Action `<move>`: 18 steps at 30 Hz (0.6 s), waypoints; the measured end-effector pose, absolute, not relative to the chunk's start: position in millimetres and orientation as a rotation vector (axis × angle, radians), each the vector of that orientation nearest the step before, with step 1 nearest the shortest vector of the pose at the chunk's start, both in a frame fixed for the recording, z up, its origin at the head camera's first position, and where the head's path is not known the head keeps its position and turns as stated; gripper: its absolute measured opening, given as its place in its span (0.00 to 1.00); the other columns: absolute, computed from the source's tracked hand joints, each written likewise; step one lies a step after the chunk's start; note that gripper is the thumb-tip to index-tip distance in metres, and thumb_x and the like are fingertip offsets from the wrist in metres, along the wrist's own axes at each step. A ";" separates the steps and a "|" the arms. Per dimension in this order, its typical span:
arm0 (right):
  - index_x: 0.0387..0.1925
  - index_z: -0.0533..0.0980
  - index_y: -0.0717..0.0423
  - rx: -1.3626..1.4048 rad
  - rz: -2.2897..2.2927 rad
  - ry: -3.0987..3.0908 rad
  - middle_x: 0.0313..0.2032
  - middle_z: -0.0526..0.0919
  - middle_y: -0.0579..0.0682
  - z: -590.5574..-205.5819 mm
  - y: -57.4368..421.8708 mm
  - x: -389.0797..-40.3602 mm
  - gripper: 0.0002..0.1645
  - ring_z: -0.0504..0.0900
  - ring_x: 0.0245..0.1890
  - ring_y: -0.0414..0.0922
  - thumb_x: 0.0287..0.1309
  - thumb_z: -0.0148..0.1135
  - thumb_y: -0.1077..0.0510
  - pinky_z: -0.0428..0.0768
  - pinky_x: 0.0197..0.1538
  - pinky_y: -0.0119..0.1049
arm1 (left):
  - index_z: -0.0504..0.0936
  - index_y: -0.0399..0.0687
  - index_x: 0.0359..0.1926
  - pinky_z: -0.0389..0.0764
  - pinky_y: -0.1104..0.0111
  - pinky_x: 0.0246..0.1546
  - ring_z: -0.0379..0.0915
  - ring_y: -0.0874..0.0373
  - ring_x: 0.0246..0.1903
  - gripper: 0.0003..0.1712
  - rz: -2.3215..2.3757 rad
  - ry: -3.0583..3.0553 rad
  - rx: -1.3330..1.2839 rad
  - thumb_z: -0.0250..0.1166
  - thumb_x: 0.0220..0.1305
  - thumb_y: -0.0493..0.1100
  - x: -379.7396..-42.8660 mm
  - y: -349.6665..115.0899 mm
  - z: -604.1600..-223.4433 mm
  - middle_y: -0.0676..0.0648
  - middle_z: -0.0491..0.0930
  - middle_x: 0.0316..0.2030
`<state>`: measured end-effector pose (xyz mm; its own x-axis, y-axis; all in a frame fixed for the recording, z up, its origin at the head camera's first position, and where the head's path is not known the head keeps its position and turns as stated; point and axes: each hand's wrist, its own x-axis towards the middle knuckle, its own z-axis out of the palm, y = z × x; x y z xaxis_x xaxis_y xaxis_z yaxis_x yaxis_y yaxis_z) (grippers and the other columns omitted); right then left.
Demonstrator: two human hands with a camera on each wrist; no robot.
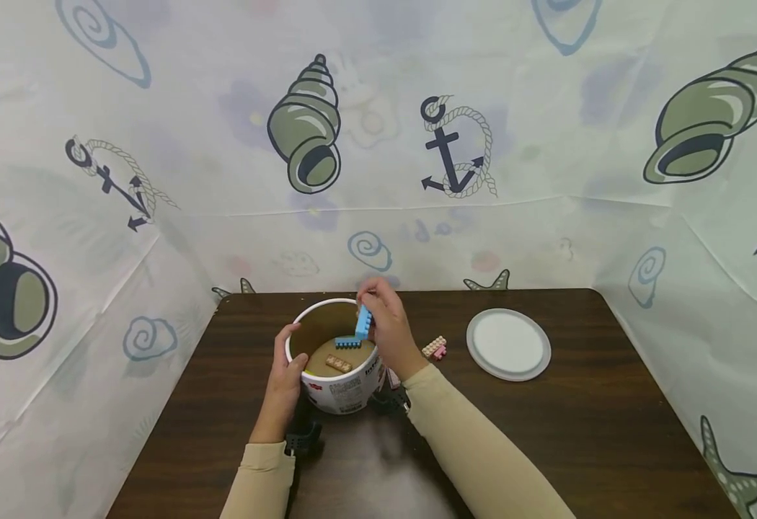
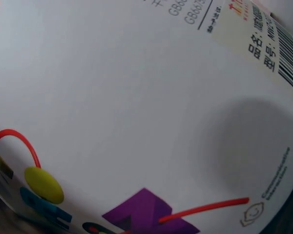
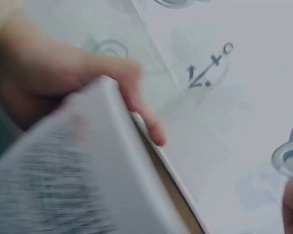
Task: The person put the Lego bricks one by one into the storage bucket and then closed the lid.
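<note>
A round white tub (image 1: pixel 346 396) with printed labels stands on the table, its inside cardboard-brown. My left hand (image 1: pixel 282 386) grips the tub's left rim, thumb on the near side. In the right wrist view that same left hand (image 3: pixel 83 73) curls over the rim. My right hand (image 1: pixel 388 328) pinches a light blue building block (image 1: pixel 363 322) over the tub's right side. Inside the tub are a blue block (image 1: pixel 348 342) and a tan block (image 1: pixel 339 363). The tub's printed wall (image 2: pixel 127 117) fills the left wrist view.
A tan block (image 1: pixel 433 347) and a pink block (image 1: pixel 440 353) lie on the dark wooden table (image 1: pixel 580 432), right of my right hand. Farther right rests a round white lid (image 1: pixel 508 344). Patterned cloth (image 1: pixel 385 108) hangs behind and beside the table.
</note>
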<state>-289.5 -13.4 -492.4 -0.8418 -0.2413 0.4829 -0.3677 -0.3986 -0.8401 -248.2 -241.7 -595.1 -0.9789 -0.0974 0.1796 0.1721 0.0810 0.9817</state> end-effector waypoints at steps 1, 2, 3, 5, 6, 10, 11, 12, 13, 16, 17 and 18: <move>0.45 0.66 0.68 0.868 2.441 -1.726 0.25 0.66 0.42 -490.5 -17.8 -298.8 0.20 0.60 0.17 0.38 0.82 0.44 0.51 0.59 0.20 0.32 | 0.56 0.56 0.83 0.64 0.61 0.70 0.57 0.33 0.74 0.37 -2.008 -2.142 -0.087 0.51 0.76 0.36 -248.8 -240.8 -595.6 0.37 0.53 0.81; 0.45 0.66 0.67 0.878 2.483 -1.778 0.23 0.66 0.41 -489.8 -22.0 -307.6 0.19 0.58 0.16 0.37 0.82 0.43 0.52 0.58 0.20 0.32 | 0.56 0.55 0.83 0.65 0.65 0.68 0.57 0.33 0.74 0.37 -2.007 -2.136 -0.093 0.51 0.77 0.36 -249.4 -239.8 -596.1 0.36 0.54 0.81; 0.45 0.66 0.66 0.884 2.502 -1.854 0.22 0.65 0.41 -490.1 -25.7 -315.5 0.18 0.57 0.15 0.37 0.83 0.42 0.52 0.57 0.20 0.31 | 0.56 0.54 0.83 0.66 0.67 0.67 0.58 0.33 0.73 0.37 -2.005 -2.129 -0.097 0.52 0.77 0.36 -250.0 -238.9 -596.8 0.36 0.54 0.80; 0.43 0.67 0.64 0.901 2.519 -2.011 0.20 0.63 0.41 -493.0 -32.4 -326.8 0.16 0.56 0.14 0.38 0.84 0.41 0.54 0.56 0.20 0.32 | 0.56 0.53 0.82 0.69 0.70 0.64 0.60 0.33 0.71 0.37 -2.002 -2.125 -0.102 0.52 0.77 0.36 -249.6 -238.9 -597.2 0.36 0.57 0.78; 0.42 0.68 0.62 0.909 2.519 -2.085 0.20 0.63 0.41 -495.0 -34.5 -330.3 0.15 0.55 0.14 0.39 0.84 0.41 0.55 0.56 0.20 0.32 | 0.56 0.53 0.82 0.70 0.71 0.63 0.60 0.33 0.71 0.37 -1.999 -2.125 -0.106 0.53 0.77 0.37 -249.6 -238.8 -597.5 0.37 0.57 0.78; 0.36 0.71 0.54 0.909 2.403 -2.278 0.18 0.62 0.41 -499.9 -36.4 -333.7 0.15 0.55 0.13 0.40 0.81 0.43 0.54 0.57 0.20 0.33 | 0.56 0.51 0.82 0.71 0.73 0.62 0.61 0.34 0.71 0.37 -1.994 -2.133 -0.112 0.53 0.76 0.37 -250.1 -237.9 -597.5 0.38 0.57 0.77; 0.35 0.71 0.53 0.908 2.384 -2.284 0.18 0.62 0.41 -500.4 -36.3 -333.8 0.15 0.55 0.14 0.40 0.80 0.43 0.54 0.57 0.20 0.34 | 0.56 0.51 0.82 0.70 0.73 0.62 0.61 0.35 0.71 0.37 -1.990 -2.135 -0.111 0.53 0.76 0.37 -250.4 -237.8 -597.5 0.37 0.57 0.78; 0.34 0.71 0.53 0.903 2.382 -2.276 0.19 0.62 0.41 -500.5 -36.1 -333.4 0.16 0.55 0.14 0.40 0.79 0.43 0.53 0.57 0.20 0.34 | 0.56 0.51 0.82 0.70 0.74 0.61 0.61 0.36 0.71 0.38 -1.987 -2.136 -0.105 0.53 0.75 0.37 -250.4 -237.8 -597.2 0.37 0.57 0.78; 0.34 0.71 0.53 0.899 2.374 -2.266 0.19 0.62 0.41 -500.5 -35.8 -333.2 0.16 0.55 0.14 0.40 0.79 0.43 0.53 0.57 0.20 0.34 | 0.56 0.51 0.82 0.71 0.74 0.61 0.61 0.37 0.70 0.38 -1.993 -2.133 -0.103 0.53 0.75 0.36 -250.4 -237.8 -596.9 0.38 0.57 0.78; 0.33 0.71 0.53 0.874 2.375 -2.237 0.18 0.62 0.40 -500.0 -35.6 -332.7 0.17 0.54 0.14 0.39 0.81 0.44 0.53 0.57 0.20 0.33 | 0.56 0.53 0.82 0.71 0.73 0.63 0.60 0.37 0.71 0.38 -2.003 -2.128 -0.093 0.53 0.75 0.37 -249.9 -238.0 -596.4 0.39 0.55 0.79; 0.33 0.71 0.53 0.862 2.378 -2.229 0.18 0.62 0.40 -499.6 -35.6 -332.1 0.17 0.54 0.14 0.40 0.81 0.44 0.53 0.57 0.20 0.34 | 0.56 0.53 0.82 0.72 0.71 0.63 0.60 0.37 0.71 0.38 -2.005 -2.130 -0.091 0.53 0.75 0.37 -249.7 -237.9 -596.0 0.39 0.54 0.79; 0.33 0.72 0.53 0.852 2.369 -2.227 0.18 0.63 0.41 -499.5 -35.7 -331.6 0.17 0.54 0.14 0.40 0.82 0.45 0.53 0.57 0.20 0.34 | 0.56 0.53 0.82 0.72 0.70 0.64 0.59 0.36 0.71 0.38 -2.009 -2.129 -0.092 0.53 0.75 0.37 -249.6 -237.9 -596.0 0.40 0.54 0.79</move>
<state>-331.6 -35.7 -499.5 -0.8489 -0.4857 0.2085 -0.1782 -0.1084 -0.9780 -249.6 -237.9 -596.0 -0.9756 -0.0996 0.1958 0.1897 0.0677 0.9795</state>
